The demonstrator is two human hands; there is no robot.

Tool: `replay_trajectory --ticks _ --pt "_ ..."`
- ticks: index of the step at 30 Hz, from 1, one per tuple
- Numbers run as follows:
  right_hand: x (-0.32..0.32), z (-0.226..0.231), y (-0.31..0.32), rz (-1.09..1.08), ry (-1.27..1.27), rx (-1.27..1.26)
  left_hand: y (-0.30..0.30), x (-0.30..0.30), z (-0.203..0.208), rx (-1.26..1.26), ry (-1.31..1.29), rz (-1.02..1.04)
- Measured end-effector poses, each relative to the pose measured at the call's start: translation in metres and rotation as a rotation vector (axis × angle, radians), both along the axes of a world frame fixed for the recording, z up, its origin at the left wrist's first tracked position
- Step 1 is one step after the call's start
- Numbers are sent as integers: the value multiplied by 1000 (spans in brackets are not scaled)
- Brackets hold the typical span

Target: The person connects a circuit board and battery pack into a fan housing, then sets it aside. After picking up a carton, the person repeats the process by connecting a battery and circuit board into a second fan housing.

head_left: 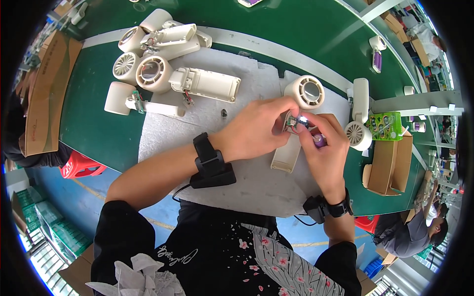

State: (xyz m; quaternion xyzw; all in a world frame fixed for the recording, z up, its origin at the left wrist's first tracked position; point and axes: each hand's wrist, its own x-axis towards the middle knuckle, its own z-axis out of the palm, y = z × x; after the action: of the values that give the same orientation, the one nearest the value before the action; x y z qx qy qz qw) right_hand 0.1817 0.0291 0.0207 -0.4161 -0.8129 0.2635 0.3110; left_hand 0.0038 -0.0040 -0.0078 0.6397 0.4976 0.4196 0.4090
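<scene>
My left hand is closed, its fingertips pinching a small green circuit board. My right hand is closed too, thumb and forefinger meeting at the board's other end, where a white light shines. A purple cylindrical battery shows between the right hand's thumb and fingers; whether it is gripped or only lies there I cannot tell. Just beyond both hands is the round head of a white handheld fan. Below them an open white handle shell rests on the grey foam sheet, its upper part hidden by my hands.
Several partly opened white fans lie at the left and far left. Right of my hands are another white fan, a green packet and an open cardboard box. A large carton stands left. Other people sit nearby.
</scene>
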Motion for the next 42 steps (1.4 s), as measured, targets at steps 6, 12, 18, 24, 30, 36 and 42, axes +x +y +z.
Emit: replay_trajectory --ticks 6,12,18,24,30,36,42 --pt "4 -1 0 -4 -15 13 0 -4 2 -36 -42 -27" --pt "4 -2 0 35 -42 47 -1 -8 4 -75 -40 -52" --pt "-2 -1 -4 -23 -29 103 0 -7 -1 -68 -52 -62" --pt "1 -3 -4 -14 -43 105 -1 -8 -1 -84 -68 -67" --pt "0 -2 -4 -6 -90 167 1 -9 2 -93 -70 -84" --pt "0 -4 -1 -9 -74 158 5 -7 -1 -88 -162 -41" --pt "5 7 3 0 -138 -137 6 -10 1 133 -16 -114"
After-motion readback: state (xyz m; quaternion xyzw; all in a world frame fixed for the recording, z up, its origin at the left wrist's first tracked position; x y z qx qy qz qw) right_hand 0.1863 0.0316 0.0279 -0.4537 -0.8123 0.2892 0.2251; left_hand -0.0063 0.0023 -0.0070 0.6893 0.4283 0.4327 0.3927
